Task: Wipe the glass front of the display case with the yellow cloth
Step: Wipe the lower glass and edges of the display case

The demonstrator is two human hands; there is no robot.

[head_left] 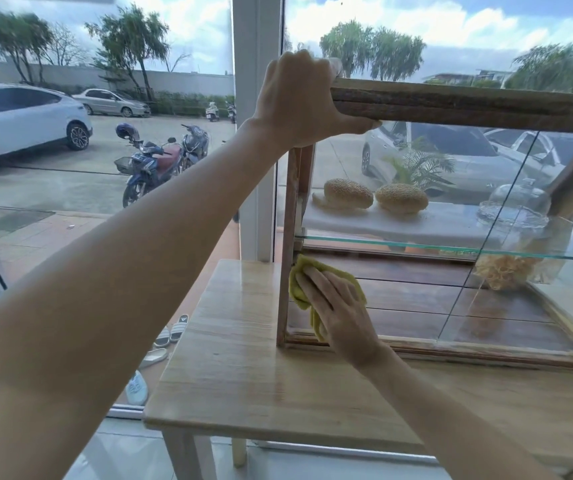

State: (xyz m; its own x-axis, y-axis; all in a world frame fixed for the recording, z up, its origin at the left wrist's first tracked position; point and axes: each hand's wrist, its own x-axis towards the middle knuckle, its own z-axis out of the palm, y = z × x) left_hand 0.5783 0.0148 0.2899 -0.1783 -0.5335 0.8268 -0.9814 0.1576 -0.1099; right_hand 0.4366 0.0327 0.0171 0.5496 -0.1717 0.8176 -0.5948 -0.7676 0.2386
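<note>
The left hand [299, 98] was clamped on the top left corner of the display case [468, 105], fingers curled over the far side of the wooden top rail and the thumb laid along its near face, so its grip was closed on the wood. The right hand [338, 306] lay flat with the fingers spread, pressing the yellow cloth [300, 289] against the glass front [416, 299] at its lower left corner, just beside the left upright of the frame; the cloth was bunched under the palm, with folds showing above the fingertips and hanging down to the bottom rail. That grip was open-handed, pinning the cloth to the pane rather than clutching it. The case stood on a pale wooden table [243, 375], toward its far right part, close to a large window. Inside the case, two sesame buns [347, 194] sat side by side on a white cloth on the upper level, above a glass shelf [416, 245]. Further right stood a clear glass dome [517, 202], and below it a pale, stringy bundle [503, 271]. On the floor to the left of the table lay several shoes [160, 344]. Through the window, motorbikes [153, 161] and a white car [18, 119] were parked outside.
</note>
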